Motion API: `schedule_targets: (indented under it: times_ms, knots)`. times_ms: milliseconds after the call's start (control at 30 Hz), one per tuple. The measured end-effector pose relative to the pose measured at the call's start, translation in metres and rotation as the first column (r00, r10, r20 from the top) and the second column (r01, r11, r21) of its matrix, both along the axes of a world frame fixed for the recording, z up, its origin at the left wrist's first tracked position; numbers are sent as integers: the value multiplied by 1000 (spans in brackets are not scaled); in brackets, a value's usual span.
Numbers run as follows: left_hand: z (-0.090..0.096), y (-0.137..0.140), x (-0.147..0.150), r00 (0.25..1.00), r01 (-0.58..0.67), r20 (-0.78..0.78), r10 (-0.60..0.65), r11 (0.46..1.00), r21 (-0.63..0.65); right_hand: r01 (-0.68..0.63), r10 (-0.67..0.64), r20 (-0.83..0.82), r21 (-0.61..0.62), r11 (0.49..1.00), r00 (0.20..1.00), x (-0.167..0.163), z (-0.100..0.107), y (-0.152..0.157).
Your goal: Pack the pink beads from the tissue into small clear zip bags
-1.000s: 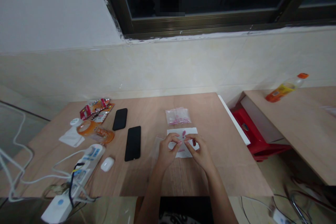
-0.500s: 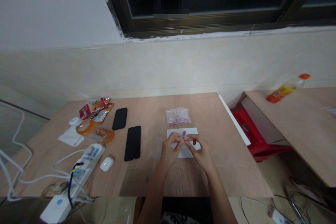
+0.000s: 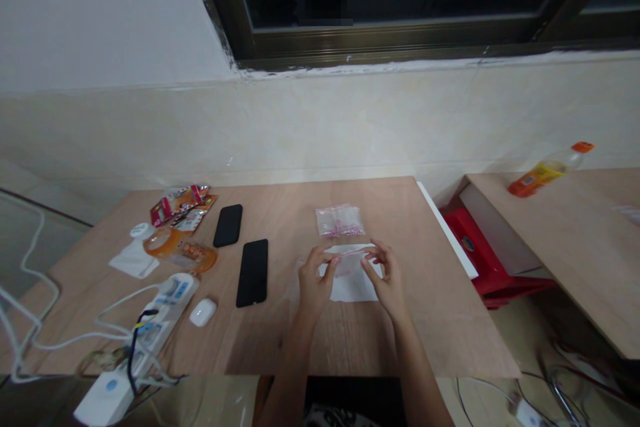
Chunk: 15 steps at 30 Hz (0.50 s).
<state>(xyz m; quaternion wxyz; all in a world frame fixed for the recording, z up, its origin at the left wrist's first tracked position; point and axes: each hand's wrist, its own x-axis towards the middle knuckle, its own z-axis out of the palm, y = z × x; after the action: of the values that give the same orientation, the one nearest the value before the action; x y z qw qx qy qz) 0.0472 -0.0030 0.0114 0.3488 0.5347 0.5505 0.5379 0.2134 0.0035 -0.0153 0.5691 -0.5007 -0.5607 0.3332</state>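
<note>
My left hand (image 3: 316,280) and my right hand (image 3: 386,279) are raised a little above a white sheet of paper (image 3: 355,287). Between their fingertips stretches a small clear plastic bag (image 3: 350,253) with a thin pinkish line along its top edge. Fingers and thumb of each hand pinch toward one end of it. Its contents, if any, are too faint to make out. Just beyond the paper lies a stack of clear plastic bags (image 3: 340,221) with pink bits along the bottom. Another clear film (image 3: 294,283), partly hidden, lies beside my left wrist.
Left on the wooden table (image 3: 430,333) lie two black phones (image 3: 253,273), a white earbud case (image 3: 203,313), an orange bottle (image 3: 183,250), snack wrappers (image 3: 180,205) and a power strip (image 3: 165,313) with cables. A red stool (image 3: 480,260) stands by the neighbouring table.
My hands have moved apart, drawing the bag's pinkish edge out between them. The pink cluster visible beyond my fingertips before no longer shows. The paper shows more and sits slightly to the right.
</note>
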Motion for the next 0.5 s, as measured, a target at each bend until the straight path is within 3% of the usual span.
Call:
schedule_targets:
  times_ms: [133,300,400,500]
  knots:
    - [0,29,-17,994,-43,101,44,999,-15,74,-76,-16,-97,993,997,11,-30,7]
    - [-3,86,-34,986,-128,100,132,990,-52,201,-218,-68,-196,960,974,30,-68,13]
    - [-15,119,-34,978,-184,70,196,971,-153,258,-274,-59,-194,946,960,33,-77,13]
    - [-31,143,-30,978,-199,21,210,952,-233,235,-243,-22,-178,955,970,32,-79,11]
